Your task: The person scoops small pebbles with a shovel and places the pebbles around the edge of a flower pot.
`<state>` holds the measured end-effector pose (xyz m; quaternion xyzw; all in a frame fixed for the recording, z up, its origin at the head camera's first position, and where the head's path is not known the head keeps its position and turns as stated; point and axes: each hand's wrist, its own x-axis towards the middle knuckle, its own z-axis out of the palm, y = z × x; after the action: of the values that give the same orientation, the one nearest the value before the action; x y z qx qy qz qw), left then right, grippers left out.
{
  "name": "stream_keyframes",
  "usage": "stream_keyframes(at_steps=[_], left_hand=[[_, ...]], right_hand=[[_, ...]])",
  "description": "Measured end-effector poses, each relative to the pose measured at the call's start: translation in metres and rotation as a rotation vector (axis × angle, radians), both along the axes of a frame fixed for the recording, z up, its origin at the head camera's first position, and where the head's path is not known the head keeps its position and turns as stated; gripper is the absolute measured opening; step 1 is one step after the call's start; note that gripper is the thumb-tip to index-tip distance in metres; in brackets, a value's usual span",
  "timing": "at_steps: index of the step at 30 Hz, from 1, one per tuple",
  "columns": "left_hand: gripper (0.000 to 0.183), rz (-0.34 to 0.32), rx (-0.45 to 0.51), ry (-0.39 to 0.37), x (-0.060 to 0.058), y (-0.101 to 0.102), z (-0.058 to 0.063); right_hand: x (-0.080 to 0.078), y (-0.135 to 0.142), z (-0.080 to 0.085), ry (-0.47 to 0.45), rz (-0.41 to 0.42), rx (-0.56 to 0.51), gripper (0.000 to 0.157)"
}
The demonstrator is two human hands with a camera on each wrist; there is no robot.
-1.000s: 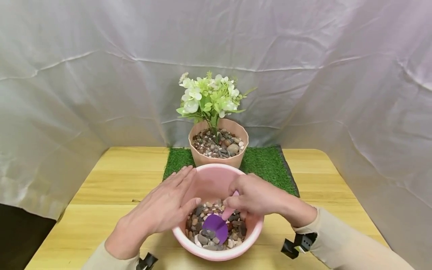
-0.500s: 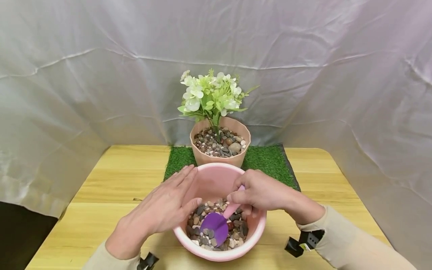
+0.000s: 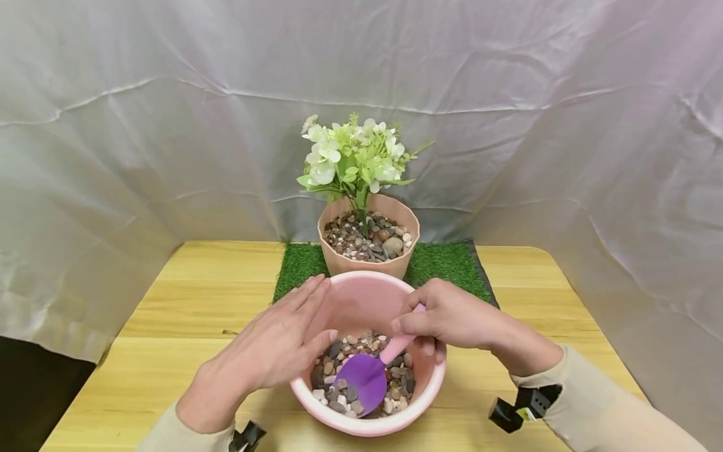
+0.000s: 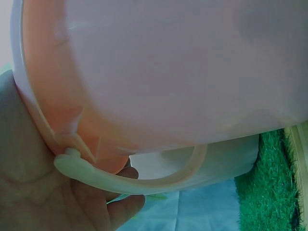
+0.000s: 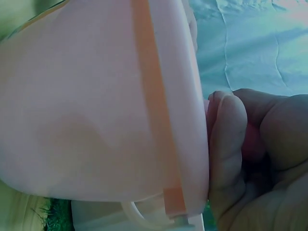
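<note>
A pink bucket [image 3: 369,301] holds several mixed pebbles [image 3: 324,370] at its bottom. Inside it lies a small toy shovel, its purple blade [image 3: 364,380] tilted down among the stones with some grey and white ones on it. My right hand [image 3: 449,314] grips the shovel's pink handle [image 3: 398,345] over the bucket's right rim. On the opposite side my left hand [image 3: 271,345] rests along the rim, fingers straight and thumb over the inside. Beneath that palm, the left wrist view shows where the bucket's white carrying handle [image 4: 130,185] joins the rim.
Right behind the bucket, a peach flowerpot [image 3: 364,267] with pebbles and white flowers [image 3: 353,154] stands on a green turf mat [image 3: 446,267]. The wooden table [image 3: 198,295] extends to both sides. Grey cloth [image 3: 226,144] hangs around it.
My right hand has shifted up and to the right, pulling the shovel's handle back so more of it shows. The blade slid slightly under the stones. The left hand stays on the rim.
</note>
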<state>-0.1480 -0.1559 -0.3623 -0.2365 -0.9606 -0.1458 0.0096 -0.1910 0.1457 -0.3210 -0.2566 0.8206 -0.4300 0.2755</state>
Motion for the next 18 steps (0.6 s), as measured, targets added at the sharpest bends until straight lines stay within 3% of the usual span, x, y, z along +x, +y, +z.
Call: stream_keyframes(at_steps=[18], left_hand=[[0.081, -0.003, -0.004, -0.008, -0.001, 0.000, 0.000]], right_hand=[[-0.002, 0.020, -0.002, -0.042, -0.047, -0.088, 0.021]])
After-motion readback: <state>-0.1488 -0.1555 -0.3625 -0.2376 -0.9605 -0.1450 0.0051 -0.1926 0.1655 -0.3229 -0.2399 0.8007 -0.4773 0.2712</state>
